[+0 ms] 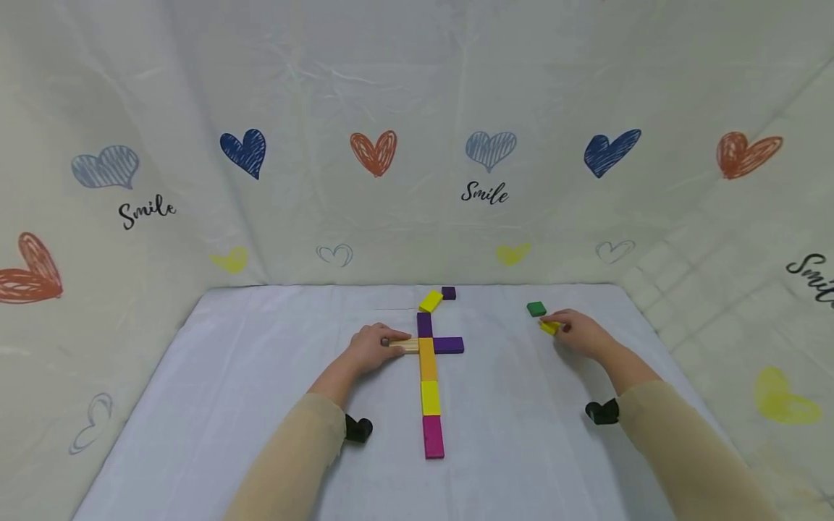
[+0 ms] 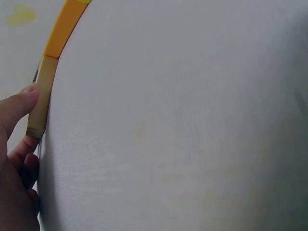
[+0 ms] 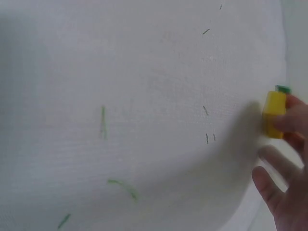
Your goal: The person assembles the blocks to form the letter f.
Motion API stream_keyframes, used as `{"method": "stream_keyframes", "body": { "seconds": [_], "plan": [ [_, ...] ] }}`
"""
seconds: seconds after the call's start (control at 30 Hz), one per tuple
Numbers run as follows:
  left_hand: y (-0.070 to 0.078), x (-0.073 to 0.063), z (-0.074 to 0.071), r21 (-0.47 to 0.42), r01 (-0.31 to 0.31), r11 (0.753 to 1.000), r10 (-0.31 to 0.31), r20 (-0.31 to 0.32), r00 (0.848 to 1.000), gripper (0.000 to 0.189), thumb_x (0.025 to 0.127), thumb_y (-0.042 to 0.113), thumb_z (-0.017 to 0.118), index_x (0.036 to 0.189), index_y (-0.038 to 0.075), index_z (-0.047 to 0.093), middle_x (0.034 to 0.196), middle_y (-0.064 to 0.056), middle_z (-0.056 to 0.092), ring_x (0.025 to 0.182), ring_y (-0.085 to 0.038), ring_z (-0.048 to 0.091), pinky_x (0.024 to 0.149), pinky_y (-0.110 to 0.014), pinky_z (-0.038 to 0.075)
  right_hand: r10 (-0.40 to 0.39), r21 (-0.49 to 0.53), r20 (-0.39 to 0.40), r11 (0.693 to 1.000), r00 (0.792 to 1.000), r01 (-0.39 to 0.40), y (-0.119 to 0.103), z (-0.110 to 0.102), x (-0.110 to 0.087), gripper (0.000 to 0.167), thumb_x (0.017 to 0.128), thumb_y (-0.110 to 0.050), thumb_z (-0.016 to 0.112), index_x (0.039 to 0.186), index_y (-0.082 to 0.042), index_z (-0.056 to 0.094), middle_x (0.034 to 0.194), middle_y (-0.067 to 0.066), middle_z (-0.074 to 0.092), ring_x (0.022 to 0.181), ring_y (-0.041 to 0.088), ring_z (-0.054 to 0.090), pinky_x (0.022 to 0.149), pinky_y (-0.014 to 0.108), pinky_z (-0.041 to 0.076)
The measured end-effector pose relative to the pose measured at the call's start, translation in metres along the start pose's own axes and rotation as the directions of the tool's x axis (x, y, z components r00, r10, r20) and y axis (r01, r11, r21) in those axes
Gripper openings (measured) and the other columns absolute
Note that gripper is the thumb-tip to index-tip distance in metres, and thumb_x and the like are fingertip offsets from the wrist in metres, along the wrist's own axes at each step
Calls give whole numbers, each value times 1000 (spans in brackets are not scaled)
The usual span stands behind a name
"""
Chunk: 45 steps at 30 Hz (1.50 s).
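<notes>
In the head view, my left hand (image 1: 373, 348) pinches a plain wooden block (image 1: 410, 346); its far end meets a column of coloured blocks. The left wrist view has the thumb (image 2: 30, 96) on this block, its end touching the orange block (image 2: 66, 29). Over to the right, my right hand (image 1: 582, 333) holds a yellow block (image 1: 549, 328) between thumb and fingers. A green block (image 1: 536, 309) lies just beyond it. In the right wrist view the yellow block (image 3: 275, 103) partly covers the green one.
Down the column run a purple block (image 1: 424, 325), an orange, a yellow (image 1: 430, 398) and a magenta block (image 1: 433, 437). Another purple block (image 1: 449, 345) juts out right. Beyond the top lie a tilted yellow block (image 1: 431, 301) and a small dark purple block (image 1: 449, 293).
</notes>
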<state>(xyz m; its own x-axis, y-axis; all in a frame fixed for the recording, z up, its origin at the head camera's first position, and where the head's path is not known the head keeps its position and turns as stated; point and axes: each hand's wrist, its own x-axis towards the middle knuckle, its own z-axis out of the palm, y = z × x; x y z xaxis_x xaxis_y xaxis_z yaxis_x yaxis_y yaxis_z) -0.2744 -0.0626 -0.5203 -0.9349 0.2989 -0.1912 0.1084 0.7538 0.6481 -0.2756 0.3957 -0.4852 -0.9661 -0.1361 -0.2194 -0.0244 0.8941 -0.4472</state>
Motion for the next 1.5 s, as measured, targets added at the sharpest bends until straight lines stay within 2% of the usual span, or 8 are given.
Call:
{"method": "stream_keyframes", "body": {
  "seconds": [0.13,0.27,0.47,0.7,0.83,1.07,1.2,1.5],
  "plan": [
    [1,-1,-2,6,-3,1000,3,-5,1000,29,92,40,69,121,44,69,122,2,59,113,-24,46,97,-47,41,-29,-11,-11,1000,1000,29,1,-1,-2,42,94,-3,54,135,-5,59,140,27,47,117,43,50,99,59,42],
    [1,-2,-2,9,-5,1000,5,-8,1000,29,93,40,69,121,44,69,123,1,59,113,-25,46,97,-47,41,-20,-9,3,1000,1000,20,1,-1,-4,42,96,-5,53,137,-4,57,145,27,43,126,47,45,103,61,38],
    [4,-5,-3,3,2,1000,-1,-4,1000,29,93,39,69,121,44,70,125,1,59,115,-25,46,98,-48,40,-3,-20,29,1000,1000,4,1,-3,-9,42,97,-2,50,139,-3,55,146,26,43,129,48,42,104,62,36],
    [6,-5,-5,-8,4,1000,-4,0,1000,29,93,39,68,122,43,70,125,1,59,115,-25,45,99,-48,41,13,-71,29,997,999,-11,4,-6,-11,40,98,-10,55,137,-5,57,139,27,47,121,46,47,100,62,39],
    [6,-5,-5,2,-2,1000,2,1,1000,30,93,39,68,123,43,69,126,1,59,116,-25,45,100,-47,40,24,-54,29,998,999,-23,5,-8,-13,42,97,-19,62,136,-5,59,132,24,53,116,43,50,97,60,42],
    [4,-5,-2,1,-6,1000,6,4,1000,30,93,39,68,122,43,69,125,1,59,116,-25,46,99,-48,41,40,-56,-1,998,999,-40,8,-5,-15,47,95,-28,68,136,-5,60,117,14,60,96,28,55,80,40,50],
    [4,-4,-1,9,-7,1000,7,8,1000,30,93,39,68,123,44,69,125,1,59,116,-25,46,98,-48,41,33,-47,-23,998,999,-34,2,-4,-15,48,96,-30,67,137,-6,59,118,13,59,97,27,55,78,38,50],
    [4,-5,-3,7,2,1000,-2,6,1000,30,93,39,68,122,44,69,126,1,59,117,-25,45,99,-49,40,-48,-32,-96,998,994,45,-21,-6,-6,43,96,-29,66,133,-7,63,118,12,61,99,28,55,78,39,49]
  ]
}}
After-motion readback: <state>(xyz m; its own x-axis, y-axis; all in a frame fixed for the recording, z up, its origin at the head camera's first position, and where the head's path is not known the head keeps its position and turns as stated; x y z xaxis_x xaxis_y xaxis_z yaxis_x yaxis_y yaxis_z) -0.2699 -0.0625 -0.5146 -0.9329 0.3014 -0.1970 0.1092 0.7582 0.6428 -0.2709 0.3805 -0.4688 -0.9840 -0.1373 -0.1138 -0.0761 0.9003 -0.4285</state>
